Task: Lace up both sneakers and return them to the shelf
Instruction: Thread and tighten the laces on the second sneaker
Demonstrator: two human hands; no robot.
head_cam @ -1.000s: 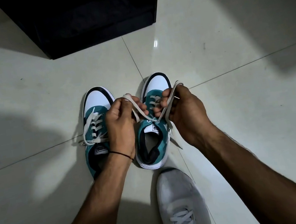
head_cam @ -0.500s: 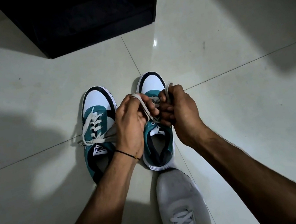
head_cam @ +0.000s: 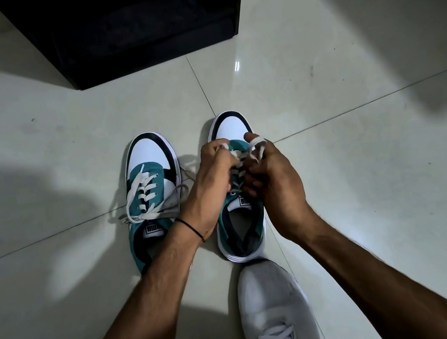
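Observation:
Two teal, white and black sneakers stand side by side on the tiled floor, toes pointing away from me. The left sneaker [head_cam: 151, 186] has its white laces threaded and loosely tied, ends trailing to the right. Both my hands work over the right sneaker [head_cam: 244, 221]. My left hand [head_cam: 209, 180] pinches one white lace end over the tongue. My right hand [head_cam: 272, 179] grips the other lace [head_cam: 256, 146], which loops over its fingers. The hands touch each other and hide most of the eyelets.
A black shelf unit [head_cam: 135, 28] stands on the floor straight ahead, beyond the sneakers. My own foot in a white sneaker [head_cam: 276, 307] rests just behind the right sneaker's heel. Pale glossy tiles [head_cam: 350, 90] surround everything.
My hands have come together from apart and moved forward over the right sneaker's laces. The lace ends, stretched out a second ago, are now bunched between the fingers.

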